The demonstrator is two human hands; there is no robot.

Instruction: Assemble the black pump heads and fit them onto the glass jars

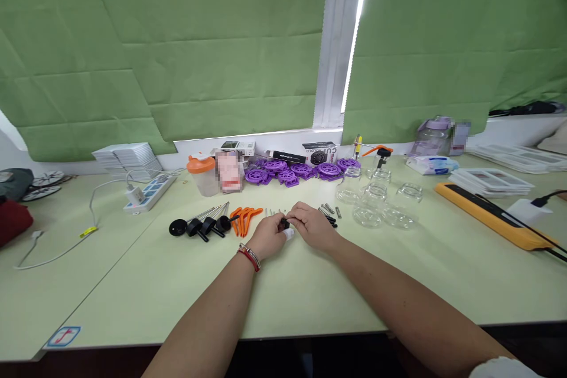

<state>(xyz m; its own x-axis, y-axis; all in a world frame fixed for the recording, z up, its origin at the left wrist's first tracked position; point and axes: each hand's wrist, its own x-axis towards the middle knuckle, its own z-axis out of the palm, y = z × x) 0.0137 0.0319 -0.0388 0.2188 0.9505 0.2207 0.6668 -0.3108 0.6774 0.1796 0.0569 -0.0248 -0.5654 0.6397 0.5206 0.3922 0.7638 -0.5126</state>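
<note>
Above the pale green bench (310, 295), between the two hands, sat a small, compact, dark black part (284, 224), its dull surface showing only in a patch and its full shape hidden by fingers. The left hand (270, 237) had its grip pinching the part, while the right hand (315, 228) met it with bunched fingers, though whether that grip held anything could not be told. Curved, bright orange plastic levers (243, 220) lay left of the hands, coiled grey metal springs (326, 209) just beyond the right.

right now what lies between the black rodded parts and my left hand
In the head view, the curved orange handles lie between the black rodded parts and your left hand.
</note>
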